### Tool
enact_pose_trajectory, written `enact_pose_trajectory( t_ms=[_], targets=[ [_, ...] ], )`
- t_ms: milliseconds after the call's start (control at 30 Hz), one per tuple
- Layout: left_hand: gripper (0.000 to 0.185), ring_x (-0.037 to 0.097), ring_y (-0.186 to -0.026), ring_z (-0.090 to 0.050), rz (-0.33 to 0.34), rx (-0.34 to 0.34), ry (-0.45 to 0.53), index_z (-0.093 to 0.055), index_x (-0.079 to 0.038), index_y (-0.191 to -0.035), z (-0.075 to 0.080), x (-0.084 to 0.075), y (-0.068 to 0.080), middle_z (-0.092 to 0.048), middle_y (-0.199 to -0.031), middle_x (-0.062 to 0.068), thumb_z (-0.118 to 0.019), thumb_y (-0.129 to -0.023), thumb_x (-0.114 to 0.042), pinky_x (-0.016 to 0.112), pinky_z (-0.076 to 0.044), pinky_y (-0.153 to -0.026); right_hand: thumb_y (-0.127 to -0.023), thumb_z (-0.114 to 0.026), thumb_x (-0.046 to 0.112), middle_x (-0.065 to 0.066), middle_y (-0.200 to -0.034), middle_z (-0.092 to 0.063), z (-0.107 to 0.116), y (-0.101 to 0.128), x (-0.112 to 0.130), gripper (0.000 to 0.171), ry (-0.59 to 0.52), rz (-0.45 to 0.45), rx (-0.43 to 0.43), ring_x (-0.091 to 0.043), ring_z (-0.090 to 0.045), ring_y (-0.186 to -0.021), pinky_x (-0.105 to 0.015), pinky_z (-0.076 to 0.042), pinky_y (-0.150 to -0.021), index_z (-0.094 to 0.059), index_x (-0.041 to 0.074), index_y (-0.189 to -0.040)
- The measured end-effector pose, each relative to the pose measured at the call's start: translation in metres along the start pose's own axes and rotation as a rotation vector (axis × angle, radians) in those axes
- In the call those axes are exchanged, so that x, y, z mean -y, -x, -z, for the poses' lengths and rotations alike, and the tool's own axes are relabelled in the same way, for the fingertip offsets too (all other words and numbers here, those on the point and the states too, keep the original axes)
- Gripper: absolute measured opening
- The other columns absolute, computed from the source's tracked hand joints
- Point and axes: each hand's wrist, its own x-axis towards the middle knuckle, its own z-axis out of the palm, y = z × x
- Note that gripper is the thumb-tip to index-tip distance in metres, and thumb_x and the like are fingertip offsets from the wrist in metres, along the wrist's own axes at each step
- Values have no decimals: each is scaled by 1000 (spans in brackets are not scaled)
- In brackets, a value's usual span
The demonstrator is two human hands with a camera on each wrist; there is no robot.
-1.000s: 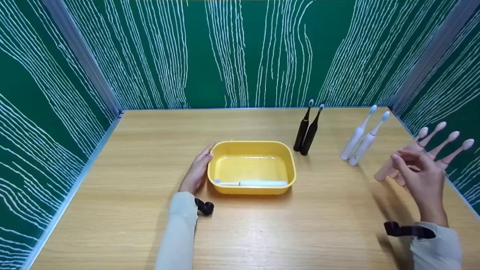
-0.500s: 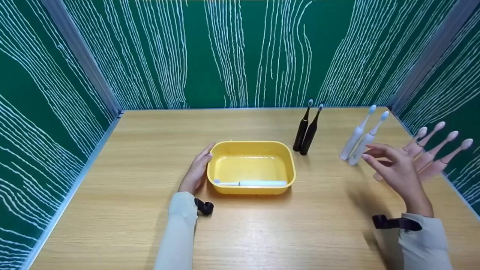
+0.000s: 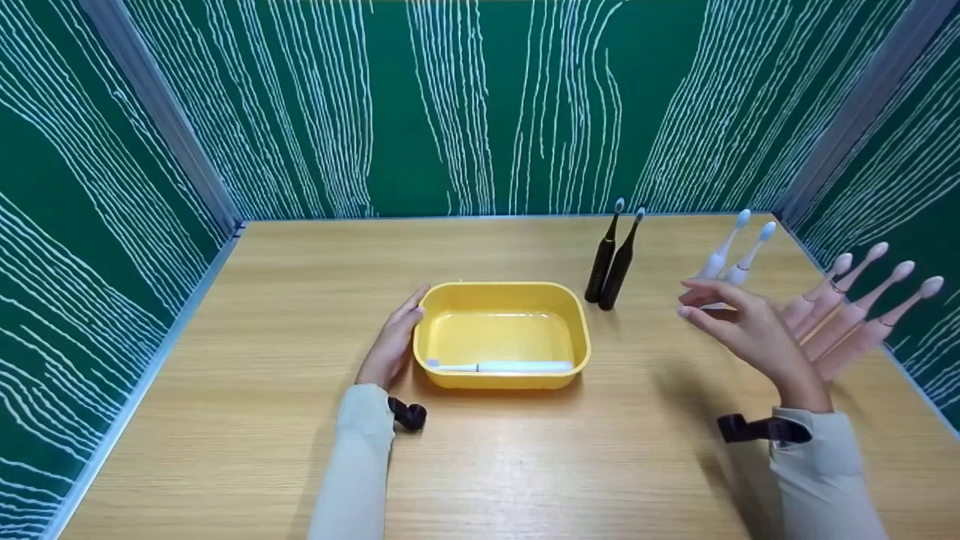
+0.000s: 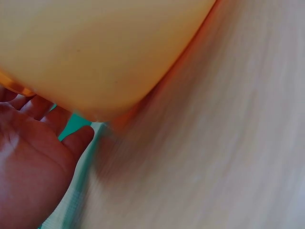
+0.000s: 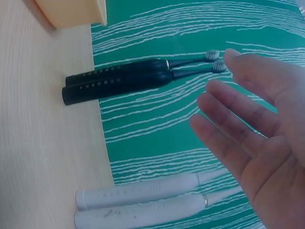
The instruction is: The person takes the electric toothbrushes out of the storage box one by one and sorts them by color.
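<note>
My left hand [image 3: 390, 345] rests against the left side of a yellow plastic box [image 3: 499, 382], fingers at its wall; the left wrist view shows its thumb [image 4: 80, 140] apart from the wall. A white electric toothbrush [image 3: 525, 367] lies along the box's front side. Holding nothing, my right hand [image 3: 750, 341] hovers with bent, relaxed fingers, thumb and index apart. Beyond it stand two white electric toothbrushes [image 3: 739, 274], their handles partly hidden by it in the head view. Two black electric toothbrushes [image 5: 124, 81] stand upright between them and the box.
Several pink electric toothbrushes [image 3: 847, 330] stand at the right, some partly behind my right hand. The wooden table [image 3: 525, 465] is bounded by green walls [image 3: 517, 105] with white wavy lines. Each wrist wears a black camera mount [image 3: 761, 430].
My right hand has moved left, from the pink electric toothbrushes to in front of the white ones, still holding nothing. The left hand and yellow box have stayed in place.
</note>
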Motion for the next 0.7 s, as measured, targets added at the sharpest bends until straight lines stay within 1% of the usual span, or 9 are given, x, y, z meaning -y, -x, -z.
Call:
enact_pose_trajectory(
  t_ms=[100,167,300,400,433,533,633,667,700],
  targets=[
    [50,21,-150,-11,-1,5,7,-30,-11,-151,1,1,0,-19,-161,6,-34,-102,-15,36,-11,-124,-92,-64,16,-13,-103,-69,-4,-6,3,36,-13,13,31,11,-60,-91,-1,-46,-81,-60,4,-125],
    [50,21,-150,-12,4,0,7,-30,-11,-151,1,1,-1,-19,-161,5,-34,-102,-15,36,-11,-123,-91,-65,13,-11,-103,-69,-6,-10,5,36,-40,21,50,10,-60,-93,-3,-48,-80,-60,3,-125],
    [49,20,-149,-13,20,-18,0,-30,-12,-151,0,0,-1,-21,-161,4,-34,-102,-15,36,-12,-123,-91,-64,9,-12,-105,-69,-11,-17,11,37,-81,32,99,10,-60,-95,-4,-49,-81,-59,0,-126],
    [49,20,-149,-13,21,-21,-3,-30,-13,-151,-1,-1,0,-21,-161,4,-34,-102,-15,36,-13,-123,-92,-63,12,-16,-109,-68,-14,-23,14,39,-89,27,158,8,-59,-97,-4,-48,-82,-57,0,-129],
    [49,21,-149,-13,25,-15,-4,-29,-12,-152,-2,-4,2,-20,-161,5,-33,-102,-15,36,-12,-123,-93,-63,15,-17,-111,-68,-15,-24,15,40,-87,19,181,7,-59,-98,-5,-48,-83,-56,1,-130],
    [50,21,-150,-12,27,-15,-10,-29,-12,-152,-1,-3,1,-19,-161,5,-33,-102,-15,37,-11,-123,-94,-62,20,-15,-114,-67,-19,-30,18,42,-79,-12,243,1,-60,-101,-10,-51,-85,-55,4,-132],
    [49,21,-150,-11,33,-26,-18,-29,-12,-151,-2,-3,0,-19,-161,4,-34,-102,-15,37,-11,-123,-94,-62,23,-14,-115,-66,-23,-35,18,44,-76,-28,279,-2,-60,-102,-12,-52,-86,-55,4,-133],
    [49,21,-150,-12,31,-37,-20,-30,-13,-151,-1,0,-2,-20,-161,3,-35,-102,-15,37,-11,-123,-94,-62,24,-13,-115,-66,-25,-38,18,44,-75,-31,287,-4,-60,-102,-13,-52,-87,-55,4,-133],
    [49,20,-149,-13,31,-43,-21,-31,-13,-151,-1,0,-2,-21,-161,3,-35,-102,-16,37,-12,-123,-94,-62,24,-14,-115,-66,-27,-40,18,44,-79,-28,291,-6,-61,-103,-13,-52,-87,-56,4,-132]
  ],
)
